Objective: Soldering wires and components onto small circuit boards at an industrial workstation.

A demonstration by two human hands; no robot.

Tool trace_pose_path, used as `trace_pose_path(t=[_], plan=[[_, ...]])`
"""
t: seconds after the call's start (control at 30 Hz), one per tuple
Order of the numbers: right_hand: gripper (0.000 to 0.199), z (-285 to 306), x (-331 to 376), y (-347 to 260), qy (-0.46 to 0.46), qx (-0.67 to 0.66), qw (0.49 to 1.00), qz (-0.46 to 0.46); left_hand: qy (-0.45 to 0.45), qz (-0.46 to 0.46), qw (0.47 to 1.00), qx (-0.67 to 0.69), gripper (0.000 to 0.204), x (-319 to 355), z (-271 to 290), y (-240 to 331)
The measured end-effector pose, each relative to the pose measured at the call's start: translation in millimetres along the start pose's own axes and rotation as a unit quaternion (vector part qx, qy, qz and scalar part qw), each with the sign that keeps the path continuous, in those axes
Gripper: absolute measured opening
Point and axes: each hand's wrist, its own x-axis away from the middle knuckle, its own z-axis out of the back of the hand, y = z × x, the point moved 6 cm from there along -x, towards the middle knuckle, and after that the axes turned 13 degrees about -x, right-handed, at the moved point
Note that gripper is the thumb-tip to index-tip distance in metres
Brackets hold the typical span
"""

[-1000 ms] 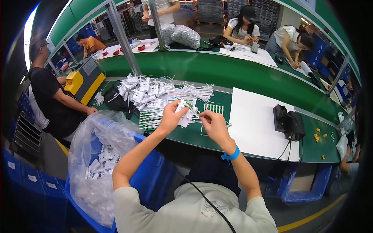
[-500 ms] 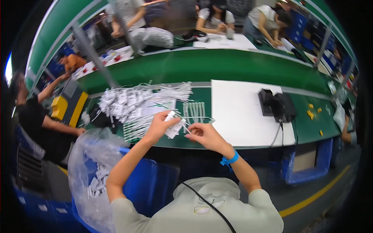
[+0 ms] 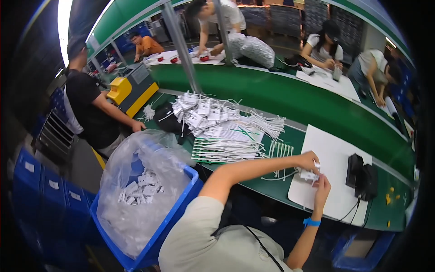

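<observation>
Over the left part of a white board (image 3: 331, 149), my left hand (image 3: 309, 160) is closed on a small white plastic piece (image 3: 308, 175) with a white cable. Just below it, my right hand (image 3: 322, 185) has its fingers pinched at the edge of the same piece. A blue band circles my right wrist. To the left of my hands lie a short row of white cables (image 3: 282, 148), a longer row of white cables (image 3: 222, 150) and a heap of similar white plastic pieces (image 3: 204, 113) with cables.
A blue bin (image 3: 192, 181) lined with clear plastic holds white pieces, beside my left arm. A black device (image 3: 362, 177) with a cord stands on the board's right side. Yellow bits (image 3: 389, 198) lie farther right. A person in black (image 3: 90, 99) stands left by a yellow-grey machine (image 3: 133, 88); others work across the bench.
My hands have moved right with the white piece, from in front of the cables to over the white board. The whole view has turned, showing more of the blue bin and the left side.
</observation>
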Motion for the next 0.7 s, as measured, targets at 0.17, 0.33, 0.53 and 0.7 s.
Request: trace_pose_path(t=[0.17,0.33,0.53,0.7], plan=[[0.031,7,-12,8,-0.013,0.107,0.993,-0.050,0.021,-0.072,0.993,-0.088,0.051,-20,-13,-10],[0.033,13,-27,13,-0.005,0.096,0.989,-0.110,0.054,-0.088,0.992,-0.076,0.051,-18,-17,-24],[0.031,13,-59,21,-0.105,0.237,0.936,-0.237,0.105,-0.115,0.972,-0.175,0.052,-5,-14,-26],[0.033,5,-66,22,-0.119,0.276,0.924,-0.235,0.154,-0.059,0.978,-0.130,0.051,25,4,-10]])
